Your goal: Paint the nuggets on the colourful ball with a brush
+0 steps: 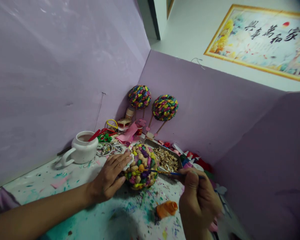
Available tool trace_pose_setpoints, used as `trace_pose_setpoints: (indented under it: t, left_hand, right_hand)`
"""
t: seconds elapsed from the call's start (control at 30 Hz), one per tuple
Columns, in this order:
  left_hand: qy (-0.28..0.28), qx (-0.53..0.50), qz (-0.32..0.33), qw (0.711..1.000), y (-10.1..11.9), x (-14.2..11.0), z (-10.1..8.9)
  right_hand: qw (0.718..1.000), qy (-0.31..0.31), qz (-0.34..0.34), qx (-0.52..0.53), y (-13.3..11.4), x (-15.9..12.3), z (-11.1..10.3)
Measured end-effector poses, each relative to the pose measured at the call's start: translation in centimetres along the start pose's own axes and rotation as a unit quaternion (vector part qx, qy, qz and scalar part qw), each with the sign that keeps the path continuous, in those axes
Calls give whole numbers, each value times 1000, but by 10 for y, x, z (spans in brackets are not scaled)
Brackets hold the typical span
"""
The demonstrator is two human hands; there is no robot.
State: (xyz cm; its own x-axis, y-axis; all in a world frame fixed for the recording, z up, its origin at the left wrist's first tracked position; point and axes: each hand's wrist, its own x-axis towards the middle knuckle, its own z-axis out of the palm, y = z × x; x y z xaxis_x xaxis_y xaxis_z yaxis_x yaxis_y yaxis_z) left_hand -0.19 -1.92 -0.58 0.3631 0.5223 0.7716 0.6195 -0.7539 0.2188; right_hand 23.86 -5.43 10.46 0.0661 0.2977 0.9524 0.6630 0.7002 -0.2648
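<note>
My left hand (110,176) cups the left side of a ball covered in painted shells (141,165), with a white cloth or paper pressed between fingers and ball. Purple, yellow, green and orange patches show on the ball, and some shells are still bare tan. My right hand (198,196) is closed in a pinch around a thin blue-handled paintbrush (165,172). The brush tip touches the ball's right side. The ball rests on the paint-spattered white table (102,216).
A metal tray of unpainted shells (168,158) lies just behind the ball. An orange paint bottle (167,209) lies on its side near my right hand. A white cup (81,148) stands at left. Two finished coloured balls on sticks (164,107) lean against the purple wall.
</note>
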Motion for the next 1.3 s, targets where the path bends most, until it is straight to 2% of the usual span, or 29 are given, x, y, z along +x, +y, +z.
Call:
trace_pose_setpoints:
  t: [0.1, 0.23, 0.37, 0.53, 0.7, 1.0, 1.3]
  left_hand:
    - [0, -4, 1, 1000, 0, 0, 1]
    - [0, -1, -6, 1000, -1, -1, 2]
    - [6, 3, -17, 1000, -1, -2, 2]
    - [12, -1, -34, 999, 1, -1, 2]
    - [11, -8, -35, 999, 1, -1, 2]
    - [16, 5, -29, 999, -2, -3, 4]
    - [27, 6, -23, 999, -3, -2, 3]
  right_hand:
    - [1000, 21, 9, 0, -3, 2, 1]
    - [1000, -2, 11, 8, -3, 1, 2]
    - [1000, 18, 19, 13, -4, 3, 1]
    - [999, -14, -23, -20, -11, 7, 0]
    - [999, -26, -21, -7, -12, 7, 2]
    - [998, 6, -57, -32, -9, 9, 4]
    - [999, -38, -7, 39, -10, 1, 3]
